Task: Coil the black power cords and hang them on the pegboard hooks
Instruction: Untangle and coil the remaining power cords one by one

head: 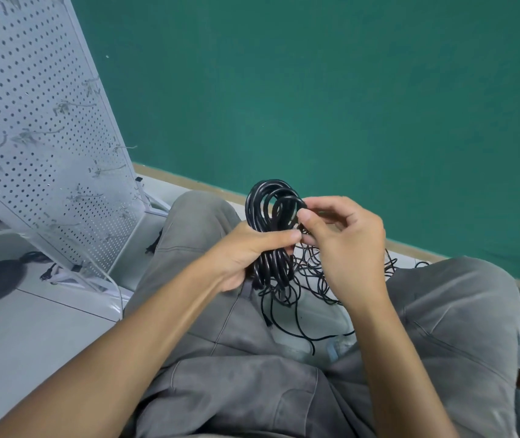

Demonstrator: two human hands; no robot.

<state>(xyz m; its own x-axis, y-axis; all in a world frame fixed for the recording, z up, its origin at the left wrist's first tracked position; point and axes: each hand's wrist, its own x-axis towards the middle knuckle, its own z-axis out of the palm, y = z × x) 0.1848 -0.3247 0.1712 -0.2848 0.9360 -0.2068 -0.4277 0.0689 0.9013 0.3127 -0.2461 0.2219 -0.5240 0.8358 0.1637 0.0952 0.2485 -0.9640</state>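
Glossy black coiled power cord (271, 229), above lap, gripped mid-bundle by left hand (246, 254). Right hand (344, 245) pinching 1 loop at coil's top. White perforated metal pegboard (40, 131) standing left, tilted.

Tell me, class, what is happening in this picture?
A seated person is coiling a black cord. The left hand grips the coil around its middle, holding it upright above the lap, while the right hand pinches a strand at the coil's right side. Loose cords lie tangled on the floor between the knees. The pegboard stands to the left, and none of the hooks in view carries a coil yet.
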